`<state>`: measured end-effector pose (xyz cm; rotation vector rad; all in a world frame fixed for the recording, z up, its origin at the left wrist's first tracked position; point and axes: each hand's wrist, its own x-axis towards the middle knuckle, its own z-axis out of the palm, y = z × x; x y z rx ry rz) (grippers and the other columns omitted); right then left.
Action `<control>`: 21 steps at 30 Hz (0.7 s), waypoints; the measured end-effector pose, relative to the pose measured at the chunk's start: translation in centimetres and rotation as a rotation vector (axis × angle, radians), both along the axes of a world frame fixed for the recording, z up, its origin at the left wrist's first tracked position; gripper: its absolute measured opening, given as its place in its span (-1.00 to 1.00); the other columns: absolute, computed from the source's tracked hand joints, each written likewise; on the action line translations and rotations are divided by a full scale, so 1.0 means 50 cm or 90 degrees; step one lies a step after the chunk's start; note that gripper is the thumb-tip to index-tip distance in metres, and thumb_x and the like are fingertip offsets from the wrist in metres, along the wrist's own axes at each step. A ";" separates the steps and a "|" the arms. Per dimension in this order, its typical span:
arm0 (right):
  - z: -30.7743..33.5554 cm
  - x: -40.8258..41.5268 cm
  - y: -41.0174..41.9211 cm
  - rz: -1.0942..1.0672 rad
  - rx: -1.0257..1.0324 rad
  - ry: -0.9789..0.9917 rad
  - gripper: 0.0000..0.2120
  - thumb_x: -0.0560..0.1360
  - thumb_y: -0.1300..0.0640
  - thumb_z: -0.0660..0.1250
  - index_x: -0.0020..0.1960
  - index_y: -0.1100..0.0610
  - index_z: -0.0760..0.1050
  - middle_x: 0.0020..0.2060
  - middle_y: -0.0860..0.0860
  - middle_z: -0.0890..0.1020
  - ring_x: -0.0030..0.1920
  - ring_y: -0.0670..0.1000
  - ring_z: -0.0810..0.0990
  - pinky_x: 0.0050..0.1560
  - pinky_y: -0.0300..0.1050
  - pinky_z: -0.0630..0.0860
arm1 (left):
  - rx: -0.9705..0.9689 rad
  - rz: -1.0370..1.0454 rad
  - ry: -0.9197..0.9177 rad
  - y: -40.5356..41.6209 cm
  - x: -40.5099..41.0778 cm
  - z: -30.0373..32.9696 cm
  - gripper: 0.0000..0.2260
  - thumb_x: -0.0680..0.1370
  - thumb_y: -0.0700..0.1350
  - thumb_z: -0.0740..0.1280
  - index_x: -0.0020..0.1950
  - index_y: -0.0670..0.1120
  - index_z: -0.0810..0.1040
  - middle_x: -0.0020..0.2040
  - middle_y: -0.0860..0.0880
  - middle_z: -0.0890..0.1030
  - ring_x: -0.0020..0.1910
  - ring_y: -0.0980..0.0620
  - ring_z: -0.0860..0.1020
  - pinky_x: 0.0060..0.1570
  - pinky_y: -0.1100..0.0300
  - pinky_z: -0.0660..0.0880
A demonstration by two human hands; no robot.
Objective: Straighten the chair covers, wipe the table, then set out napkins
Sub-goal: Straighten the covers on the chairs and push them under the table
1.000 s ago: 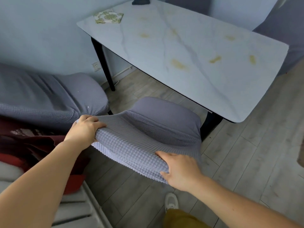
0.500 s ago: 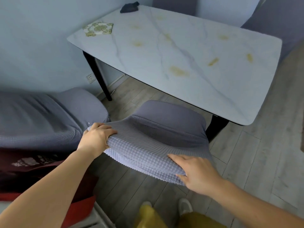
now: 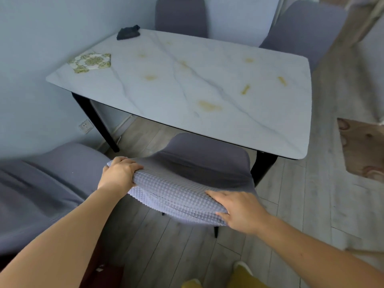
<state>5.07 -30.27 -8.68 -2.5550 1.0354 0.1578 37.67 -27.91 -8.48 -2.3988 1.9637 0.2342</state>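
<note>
A chair with a grey-lilac waffle-knit chair cover [image 3: 180, 196] stands in front of me, tucked at the near edge of the white marble table [image 3: 166, 96]. My left hand [image 3: 118, 173] grips the left top corner of its backrest, fingers curled over the fabric. My right hand [image 3: 236, 208] holds the right top corner, fingers laid along the cover and thumb tucked under its edge. The tabletop carries several yellow stains [image 3: 208, 106]. A folded green-patterned napkin [image 3: 90, 61] lies at the table's far left, and a dark cloth [image 3: 127, 32] sits at the far corner.
Another covered chair [image 3: 47, 183] stands close on my left. Two more covered chairs [image 3: 180, 15] [image 3: 305, 28] are beyond the table. The wall with a socket [image 3: 85, 126] runs along the left. A patterned rug [image 3: 361, 146] lies on the wood floor at right.
The view has lifted and pulled back, showing the far chairs and dark cloth. Both hands stay on the backrest corners of the same chair cover.
</note>
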 end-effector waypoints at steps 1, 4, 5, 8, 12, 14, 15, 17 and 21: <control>-0.001 0.005 -0.007 -0.003 -0.001 0.002 -0.44 0.57 -0.03 0.18 0.52 -0.09 0.08 0.41 -0.08 0.38 0.31 0.02 0.44 0.18 -0.06 0.45 | -0.006 -0.005 0.006 -0.010 0.005 -0.002 -0.58 0.42 -0.10 0.46 0.26 0.10 0.53 0.30 0.07 0.51 0.37 -0.07 0.29 0.22 -0.12 0.34; -0.001 0.021 -0.027 -0.013 -0.004 0.001 -0.44 0.57 -0.03 0.19 0.52 -0.09 0.09 0.42 -0.09 0.37 0.33 0.03 0.43 0.23 -0.02 0.43 | -0.007 -0.022 0.003 -0.043 0.025 -0.002 -0.59 0.42 -0.13 0.46 0.24 0.09 0.55 0.27 0.06 0.53 0.35 -0.08 0.30 0.17 -0.13 0.35; 0.000 0.026 -0.034 -0.016 -0.001 0.002 -0.44 0.56 -0.03 0.19 0.51 -0.09 0.09 0.42 -0.09 0.37 0.33 0.03 0.44 0.25 -0.01 0.43 | -0.010 -0.028 0.001 -0.053 0.030 0.000 -0.60 0.41 -0.15 0.46 0.23 0.08 0.56 0.25 0.05 0.54 0.34 -0.09 0.31 0.16 -0.14 0.35; 0.007 0.040 -0.056 -0.017 -0.004 0.001 -0.44 0.56 -0.04 0.19 0.51 -0.09 0.09 0.40 -0.10 0.40 0.29 0.01 0.47 0.23 -0.04 0.44 | -0.032 -0.042 0.013 -0.083 0.047 0.004 -0.61 0.38 -0.19 0.48 0.19 0.05 0.59 0.21 0.00 0.57 0.31 -0.12 0.35 0.18 -0.16 0.37; 0.018 0.053 -0.083 -0.020 -0.011 -0.008 -0.45 0.57 -0.05 0.19 0.51 -0.09 0.10 0.38 -0.12 0.42 0.27 -0.02 0.48 0.20 -0.09 0.45 | -0.029 -0.061 0.030 -0.121 0.067 0.013 -0.63 0.36 -0.17 0.51 0.15 0.03 0.62 0.14 -0.04 0.60 0.27 -0.16 0.39 0.16 -0.20 0.40; 0.025 0.056 -0.099 -0.024 -0.014 -0.009 -0.46 0.57 -0.06 0.18 0.51 -0.10 0.11 0.38 -0.12 0.42 0.27 -0.02 0.48 0.20 -0.07 0.45 | -0.024 -0.068 0.029 -0.142 0.072 0.019 -0.63 0.35 -0.13 0.52 0.14 0.04 0.62 0.12 -0.04 0.61 0.26 -0.15 0.40 0.15 -0.20 0.41; 0.029 0.057 -0.107 -0.024 -0.018 -0.010 -0.47 0.58 -0.06 0.17 0.51 -0.10 0.11 0.38 -0.12 0.42 0.27 -0.02 0.48 0.20 -0.08 0.45 | -0.015 -0.068 0.022 -0.153 0.073 0.023 -0.63 0.36 -0.10 0.52 0.15 0.04 0.61 0.12 -0.03 0.61 0.26 -0.15 0.40 0.16 -0.20 0.41; 0.039 0.061 -0.122 -0.030 -0.030 -0.016 -0.48 0.58 -0.06 0.18 0.50 -0.11 0.12 0.36 -0.12 0.44 0.22 -0.03 0.51 0.16 -0.10 0.46 | 0.005 -0.065 0.016 -0.176 0.076 0.033 -0.63 0.36 -0.07 0.52 0.15 0.05 0.60 0.09 -0.03 0.61 0.25 -0.13 0.40 0.19 -0.17 0.40; 0.053 0.059 -0.153 -0.033 -0.026 -0.020 -0.50 0.58 -0.03 0.19 0.49 -0.14 0.15 0.32 -0.11 0.48 0.15 -0.03 0.53 0.14 -0.09 0.46 | 0.019 -0.071 0.010 -0.214 0.080 0.038 -0.65 0.35 -0.02 0.53 0.12 0.10 0.61 0.02 0.00 0.64 0.17 -0.11 0.45 0.18 -0.16 0.42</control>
